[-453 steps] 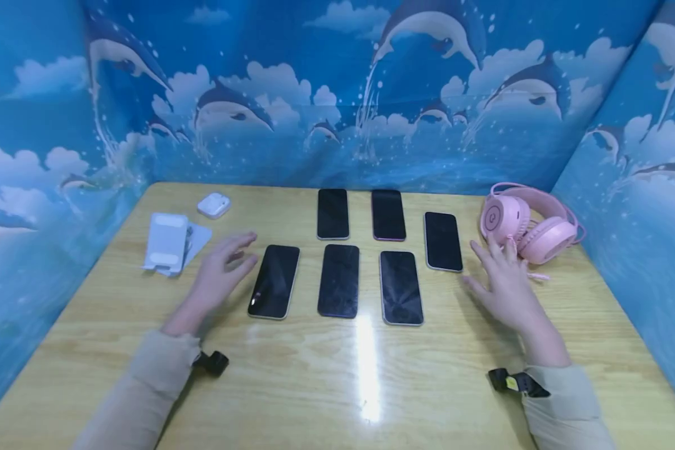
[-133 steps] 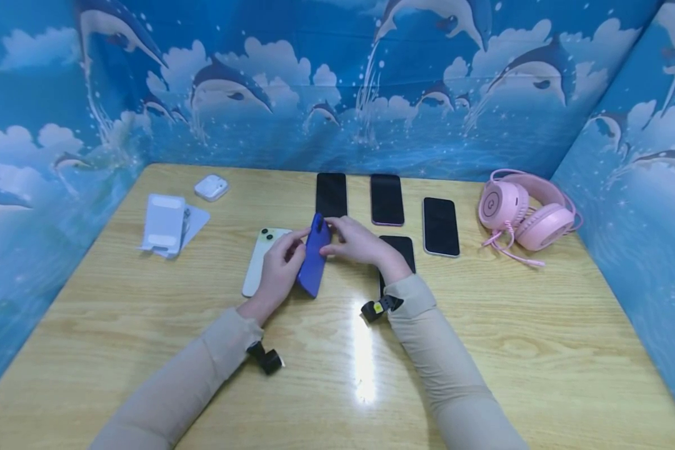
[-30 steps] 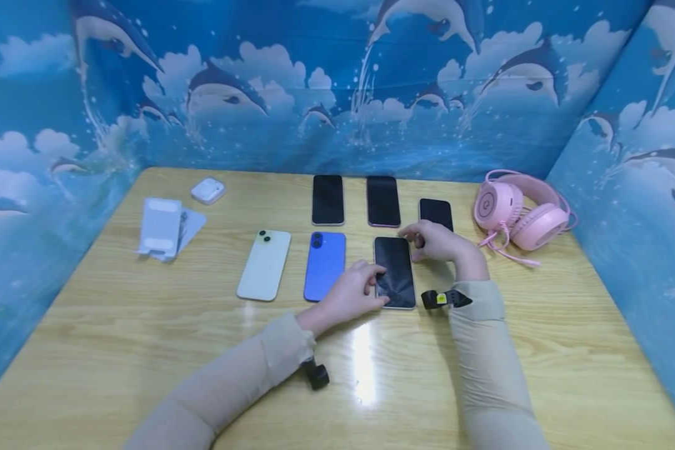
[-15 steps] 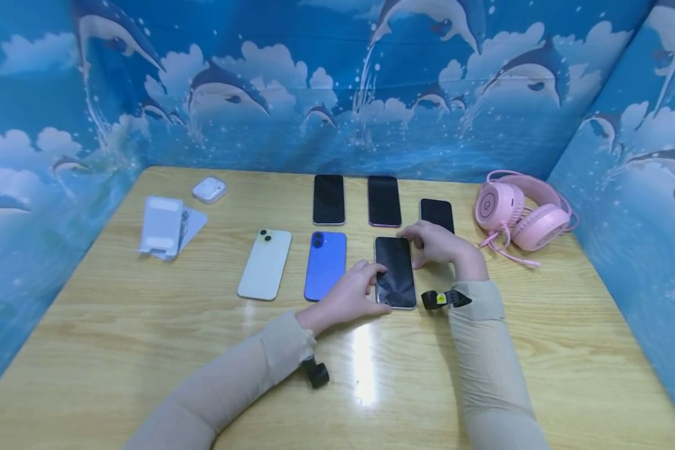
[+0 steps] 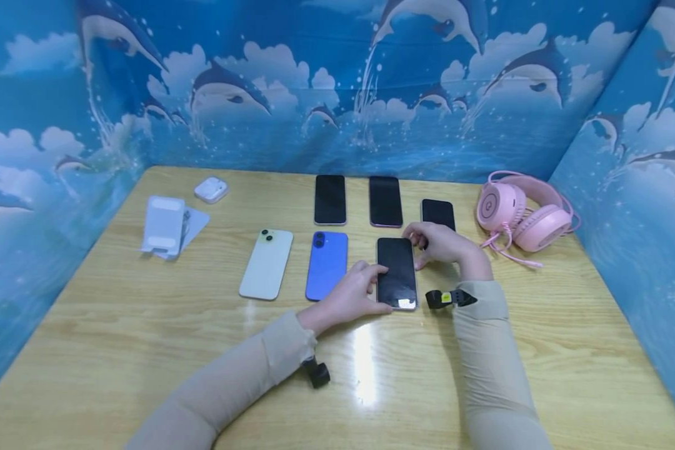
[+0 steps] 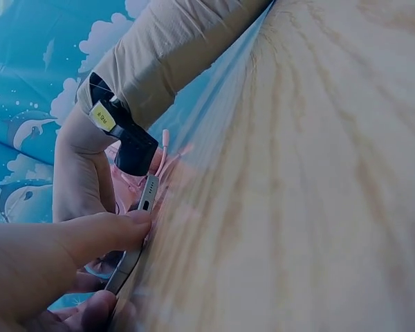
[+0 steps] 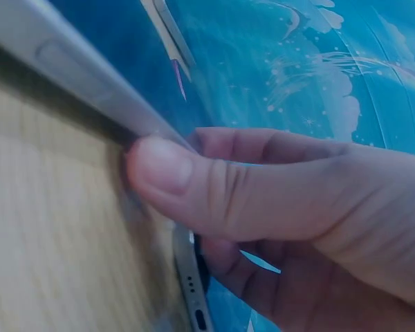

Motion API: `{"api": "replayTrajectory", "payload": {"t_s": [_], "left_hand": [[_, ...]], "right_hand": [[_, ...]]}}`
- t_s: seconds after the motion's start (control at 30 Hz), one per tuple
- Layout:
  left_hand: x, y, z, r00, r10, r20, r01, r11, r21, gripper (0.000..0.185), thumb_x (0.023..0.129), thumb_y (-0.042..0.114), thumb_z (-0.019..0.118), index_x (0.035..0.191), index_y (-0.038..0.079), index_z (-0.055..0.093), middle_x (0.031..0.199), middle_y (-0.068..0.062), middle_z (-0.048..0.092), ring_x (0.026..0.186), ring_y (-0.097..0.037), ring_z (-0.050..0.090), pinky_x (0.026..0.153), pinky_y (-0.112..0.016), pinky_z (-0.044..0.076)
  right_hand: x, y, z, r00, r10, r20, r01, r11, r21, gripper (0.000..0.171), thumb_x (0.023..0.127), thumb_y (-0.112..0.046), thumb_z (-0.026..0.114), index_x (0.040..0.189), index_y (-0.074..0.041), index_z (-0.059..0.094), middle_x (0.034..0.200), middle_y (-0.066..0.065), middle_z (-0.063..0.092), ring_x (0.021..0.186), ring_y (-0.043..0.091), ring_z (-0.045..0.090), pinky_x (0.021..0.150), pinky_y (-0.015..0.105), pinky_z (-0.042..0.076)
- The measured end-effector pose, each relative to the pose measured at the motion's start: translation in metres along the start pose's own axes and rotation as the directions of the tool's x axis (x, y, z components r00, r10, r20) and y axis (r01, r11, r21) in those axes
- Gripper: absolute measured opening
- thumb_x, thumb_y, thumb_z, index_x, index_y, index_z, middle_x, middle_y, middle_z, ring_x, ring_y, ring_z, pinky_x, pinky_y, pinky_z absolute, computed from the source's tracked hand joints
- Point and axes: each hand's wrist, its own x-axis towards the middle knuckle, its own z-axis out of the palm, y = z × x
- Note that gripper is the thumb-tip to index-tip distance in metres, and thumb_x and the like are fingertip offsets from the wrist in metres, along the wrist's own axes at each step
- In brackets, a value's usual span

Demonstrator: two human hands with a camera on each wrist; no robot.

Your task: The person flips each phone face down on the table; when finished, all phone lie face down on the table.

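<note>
Head view: hands [image 5: 353,292] [image 5: 442,242] at opposite sides of a dark-screened phone [image 5: 398,269]

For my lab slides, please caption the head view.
Left hand and right hand hold a rectangular black-screened phone beside a blue-backed phone at a light wooden table.

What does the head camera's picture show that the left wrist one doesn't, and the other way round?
Only the head view shows the blue phone, the pale green phone and the small white case. Only the left wrist view shows the slot in one end of the held phone. Both show that phone, the left hand, the right hand and the pink headphones, which the left wrist view catches only partly.
</note>
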Motion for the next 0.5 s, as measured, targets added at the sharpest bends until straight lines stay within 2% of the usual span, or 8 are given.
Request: {"api": "replayTrajectory", "payload": {"t_s": [0.2, 0.5], "left_hand": [[0.0, -0.001, -0.002, 0.999, 0.016, 0.038, -0.016, 1.0, -0.011, 0.077, 0.07, 0.045, 0.073, 0.135, 0.017, 0.043, 0.095, 0.001, 0.043, 0.077, -0.009, 0.045, 0.062, -0.019, 0.041], [0.0, -0.005, -0.007, 0.994, 0.071, 0.078, -0.068, 0.997, -0.042, 0.077, 0.075, 0.046, 0.069, 0.139, 0.02, 0.036, 0.096, 0.001, 0.042, 0.077, -0.01, 0.044, 0.061, -0.019, 0.04]], "right_hand": [[-0.006, 0.002, -0.006, 1.0, -0.017, 0.0, 0.017, 0.998, 0.066, 0.057, 0.063, -0.009, 0.081, 0.112, -0.007, 0.052, 0.086, 0.007, 0.054, 0.076, 0.019, 0.05, 0.069, 0.032, 0.042], [-0.01, 0.001, -0.014, 0.999, -0.043, -0.021, 0.046, 0.984, 0.17, 0.055, 0.068, -0.016, 0.079, 0.115, -0.007, 0.051, 0.091, 0.01, 0.053, 0.079, 0.021, 0.049, 0.069, 0.032, 0.042]]}}
